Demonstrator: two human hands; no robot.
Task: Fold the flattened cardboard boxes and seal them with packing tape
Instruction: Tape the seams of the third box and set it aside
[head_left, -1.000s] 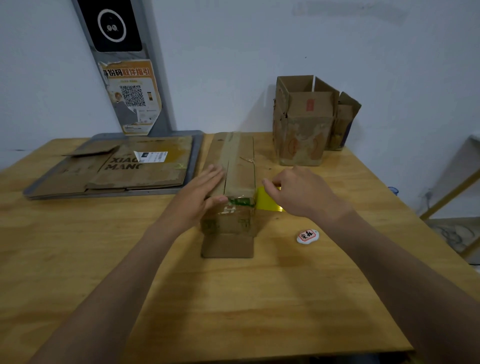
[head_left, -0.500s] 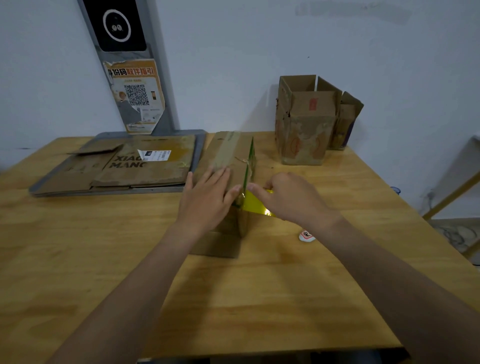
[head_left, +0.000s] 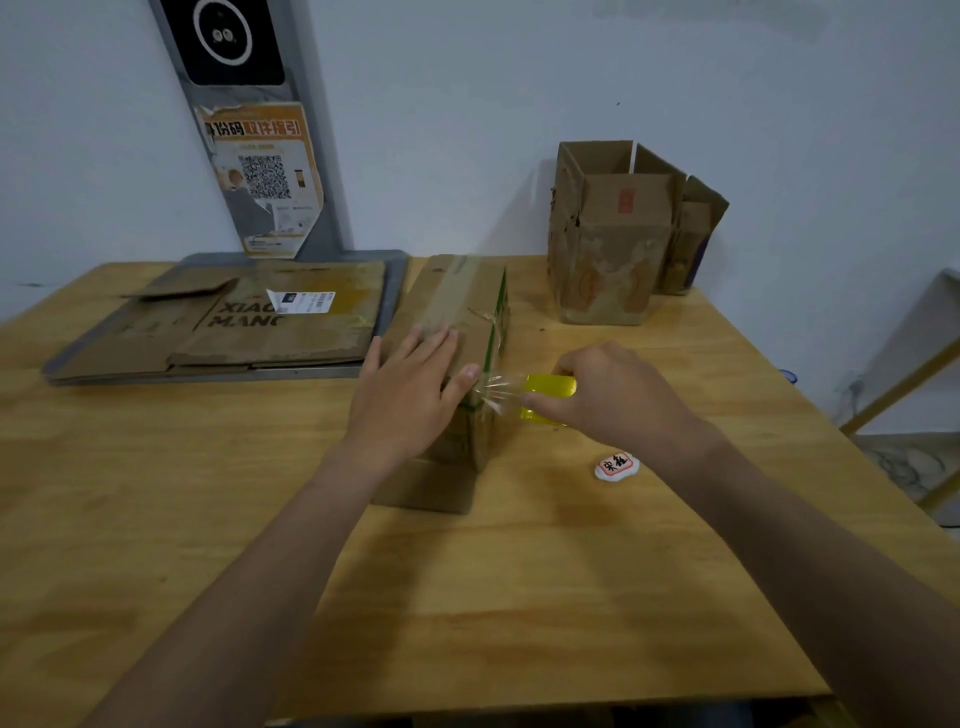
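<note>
Non-task items on and around the table

Wooden table (head_left: 519, 597), light grain. Grey tray (head_left: 332, 371) at back left, its rim showing along the front and right edges. Grey post (head_left: 311, 156) rising against the wall behind the tray, bearing a black panel (head_left: 223, 39) with a white ring and, below it, a torn orange poster (head_left: 265, 176) with a QR code. Small white tag (head_left: 616, 466) with red border and dark characters, lying flat on the table at right. White wall (head_left: 519, 104). Wooden frame (head_left: 904, 384) off the table's right edge.

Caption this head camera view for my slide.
Left hand steadies brown cardboard box while right hand pulls clear tape from yellow roll.
</note>
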